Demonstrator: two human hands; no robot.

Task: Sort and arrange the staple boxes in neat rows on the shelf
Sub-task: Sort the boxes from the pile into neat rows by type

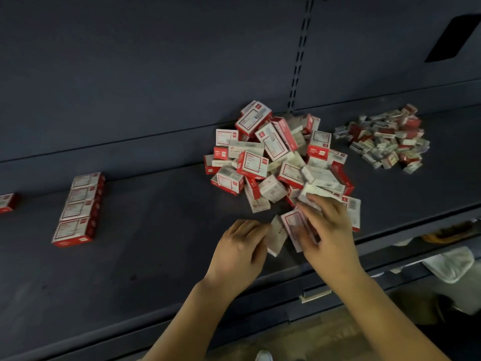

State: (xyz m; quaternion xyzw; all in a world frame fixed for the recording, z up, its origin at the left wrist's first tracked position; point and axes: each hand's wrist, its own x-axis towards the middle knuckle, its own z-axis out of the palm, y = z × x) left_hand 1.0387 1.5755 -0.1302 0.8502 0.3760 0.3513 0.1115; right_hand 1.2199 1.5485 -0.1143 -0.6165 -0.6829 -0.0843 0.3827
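A jumbled heap of red and white staple boxes (276, 157) lies on the dark shelf (145, 230). At its near edge my left hand (239, 251) grips a white-sided box (277, 237) standing on edge. My right hand (328, 230) has its fingers curled over a red-framed box (294, 225) beside it, its fingertips reaching onto the heap. A neat row of several boxes (79, 209) runs front to back at the left. One more box (7, 203) shows at the far left edge.
A second heap of smaller staple boxes (385, 139) sits at the right rear of the shelf. A slotted upright (299, 61) runs up the back panel. Below the shelf's front lip at the right lie a white cloth (453, 264) and other items.
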